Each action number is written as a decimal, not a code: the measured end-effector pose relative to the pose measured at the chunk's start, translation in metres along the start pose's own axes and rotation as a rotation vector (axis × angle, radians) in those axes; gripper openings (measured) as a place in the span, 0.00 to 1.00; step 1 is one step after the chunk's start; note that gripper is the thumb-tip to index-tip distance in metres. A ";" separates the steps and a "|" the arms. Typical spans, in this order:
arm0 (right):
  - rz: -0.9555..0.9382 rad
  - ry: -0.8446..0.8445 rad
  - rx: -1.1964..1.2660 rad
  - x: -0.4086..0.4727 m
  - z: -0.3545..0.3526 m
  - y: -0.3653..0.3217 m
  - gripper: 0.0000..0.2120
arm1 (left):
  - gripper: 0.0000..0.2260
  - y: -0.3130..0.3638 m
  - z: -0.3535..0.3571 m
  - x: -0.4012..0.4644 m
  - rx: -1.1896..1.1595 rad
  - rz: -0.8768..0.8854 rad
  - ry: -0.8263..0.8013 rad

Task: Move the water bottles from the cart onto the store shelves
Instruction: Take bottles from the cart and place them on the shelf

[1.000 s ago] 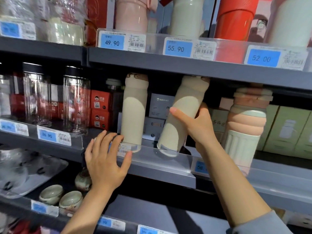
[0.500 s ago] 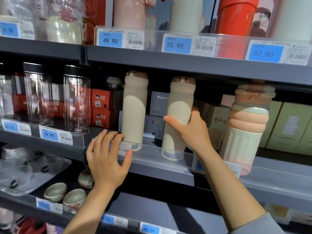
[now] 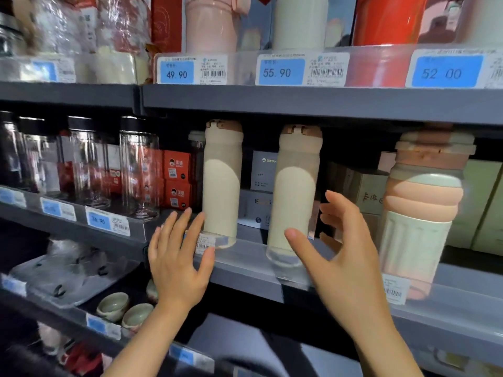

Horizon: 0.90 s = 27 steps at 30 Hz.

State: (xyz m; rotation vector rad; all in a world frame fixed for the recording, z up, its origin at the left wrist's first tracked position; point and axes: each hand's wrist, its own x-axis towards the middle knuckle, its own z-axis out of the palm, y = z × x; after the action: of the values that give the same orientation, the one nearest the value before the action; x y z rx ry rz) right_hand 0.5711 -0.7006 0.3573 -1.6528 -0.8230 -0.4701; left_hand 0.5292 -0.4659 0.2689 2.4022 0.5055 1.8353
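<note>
The second bottle is stood upright right of the first bottle, label-forward; right hand released beside it, left hand spread flat on the shelf rail.

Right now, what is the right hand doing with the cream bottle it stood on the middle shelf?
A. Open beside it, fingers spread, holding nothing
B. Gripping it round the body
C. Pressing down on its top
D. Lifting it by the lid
A. The right hand is open with fingers spread beside the bottle, which stands upright on the shelf with no grip on it.
</note>
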 end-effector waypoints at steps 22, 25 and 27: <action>0.756 -0.900 0.210 -0.299 0.213 -0.009 0.07 | 0.17 -0.198 -0.268 -0.274 -0.187 -0.611 -1.053; 0.973 -0.925 0.165 -0.368 0.265 -0.022 0.07 | 0.16 -0.253 -0.311 -0.311 -0.088 -0.679 -1.196; 1.052 -0.867 0.095 -0.402 0.290 -0.032 0.08 | 0.16 -0.280 -0.329 -0.324 -0.061 -0.728 -1.217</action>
State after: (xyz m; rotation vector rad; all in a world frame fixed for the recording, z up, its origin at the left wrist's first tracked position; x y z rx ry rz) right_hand 0.2421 -0.5260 0.0287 -1.9263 -0.4239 1.0551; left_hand 0.0830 -0.3455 -0.0107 2.2663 0.9060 0.0214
